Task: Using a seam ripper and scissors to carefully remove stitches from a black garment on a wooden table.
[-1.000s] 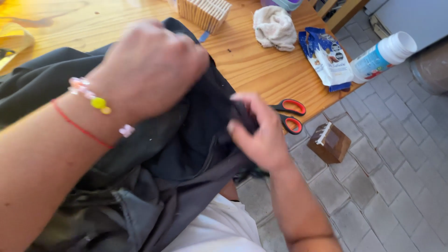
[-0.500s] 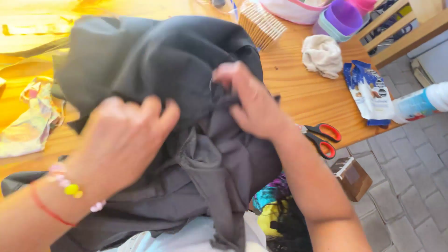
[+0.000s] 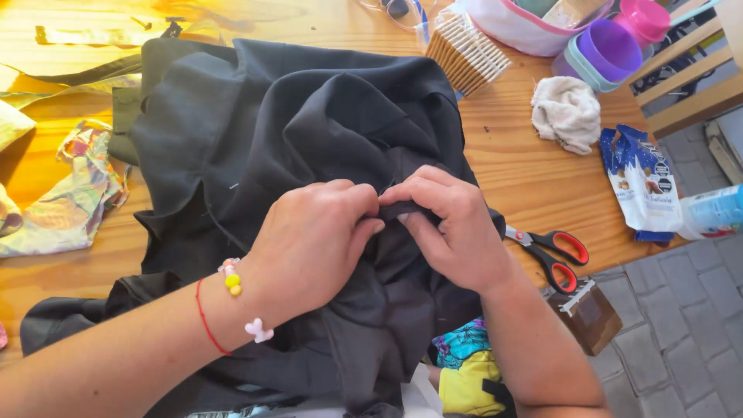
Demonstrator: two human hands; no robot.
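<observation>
Your left hand (image 3: 313,236) and right hand (image 3: 449,224) meet fingertip to fingertip, each closed in a pinch on the same raised fold of the black garment (image 3: 294,116). The fingers are curled tight, thumbs pressed against the cloth. On your left wrist sit a thin red cord and a bracelet of pale and yellow beads (image 3: 232,280).

The garment is matte, soft woven cloth, heaped in deep creases across the middle of the wooden table (image 3: 526,178) and spilling over the near edge onto your lap. The table is warm, varnished pine with visible grain, sunlit at the far left.

Just right of your right hand lie scissors (image 3: 553,251) with red and black handles, near the table's edge. Beyond them are a crumpled off-white rag (image 3: 566,112), a blue and white foil packet (image 3: 646,186), and a fanned stack of thin wooden sticks (image 3: 468,54). To the left lies a scrap of patterned, pastel fabric (image 3: 62,201). Below the table edge, grey paving stones (image 3: 681,333) cover the ground, with a small brown wooden block (image 3: 590,313) standing on them.
</observation>
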